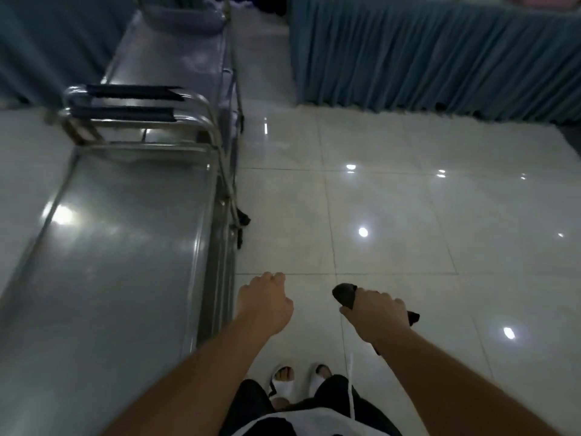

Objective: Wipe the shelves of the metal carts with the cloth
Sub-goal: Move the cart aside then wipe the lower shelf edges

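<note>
I take the near metal cart [119, 247] as my landmark: its top shelf lies to the left of both hands, and its long axis runs away from me toward the handle rails [135, 105] at its far end. A second metal cart [176, 55] stands in line beyond those rails, farther from me.

My right hand [374, 313] has its fingers curled round the dark cloth [345, 294], which sticks out in front of the knuckles and again behind the heel of the hand. It hangs over the tiled floor [408, 199], well to the right of the near cart and not touching it. My left hand [265, 302] is the nearer one, just beside the cart's right edge; its fingers look loosely curled and I see nothing in them.

The coming move turns on this: the shelf lies left of the cloth hand, with the left hand in between. I judge the cloth must cross leftward and come down onto the shelf, then sweep along its long axis; wiping is not yet under way here.

Blue pleated curtains [424, 58] hang beyond the floor, to the right of the far cart. I can read no brand, label or writing anywhere; the view is dim and blurred.
</note>
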`<state>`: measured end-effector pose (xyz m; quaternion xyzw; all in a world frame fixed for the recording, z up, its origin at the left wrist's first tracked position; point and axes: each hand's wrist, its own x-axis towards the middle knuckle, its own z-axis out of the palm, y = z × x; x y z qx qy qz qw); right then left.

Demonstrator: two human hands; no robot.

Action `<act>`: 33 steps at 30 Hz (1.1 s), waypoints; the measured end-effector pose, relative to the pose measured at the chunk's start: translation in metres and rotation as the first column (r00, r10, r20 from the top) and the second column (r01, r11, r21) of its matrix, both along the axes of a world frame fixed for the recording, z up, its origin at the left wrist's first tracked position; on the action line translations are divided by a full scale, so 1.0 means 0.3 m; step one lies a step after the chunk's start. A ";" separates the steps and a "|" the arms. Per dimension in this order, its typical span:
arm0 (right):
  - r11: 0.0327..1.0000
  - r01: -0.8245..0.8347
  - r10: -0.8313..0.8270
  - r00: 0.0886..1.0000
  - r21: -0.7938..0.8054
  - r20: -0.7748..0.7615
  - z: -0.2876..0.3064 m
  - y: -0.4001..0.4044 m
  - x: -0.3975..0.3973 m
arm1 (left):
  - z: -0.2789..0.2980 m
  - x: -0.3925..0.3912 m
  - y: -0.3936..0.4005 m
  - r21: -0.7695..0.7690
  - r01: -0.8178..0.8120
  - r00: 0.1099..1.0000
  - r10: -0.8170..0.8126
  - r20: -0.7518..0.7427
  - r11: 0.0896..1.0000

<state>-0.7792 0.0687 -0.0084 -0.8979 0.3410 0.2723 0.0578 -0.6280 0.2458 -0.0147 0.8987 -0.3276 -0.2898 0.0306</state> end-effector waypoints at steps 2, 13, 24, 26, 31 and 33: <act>0.993 -0.114 0.114 0.993 0.035 0.006 0.002 -0.023 0.139 | -0.008 0.058 0.033 0.010 -0.119 0.993 0.120 -0.021 0.993; 0.637 -0.759 0.767 0.642 0.132 -0.013 -0.093 -0.108 0.775 | -0.052 0.143 0.042 0.059 -0.788 0.613 0.790 -0.020 0.613; 0.373 -0.892 0.928 0.357 0.256 -0.108 -0.274 0.039 0.725 | -0.198 -0.343 0.064 0.151 -0.985 0.074 0.995 -0.070 0.084; 0.333 -0.902 0.942 0.310 0.273 -0.126 -0.319 0.086 0.659 | -0.257 -0.454 0.078 0.160 -0.987 0.012 0.996 -0.092 0.026; 0.330 -0.874 0.942 0.284 0.356 -0.178 -0.498 0.185 0.495 | -0.430 -0.710 0.113 0.200 -0.977 -0.108 0.983 -0.148 -0.077; 0.318 -0.863 0.946 0.264 0.392 -0.187 -0.590 0.218 0.438 | -0.507 -0.783 0.125 0.229 -0.968 -0.137 0.979 -0.150 -0.100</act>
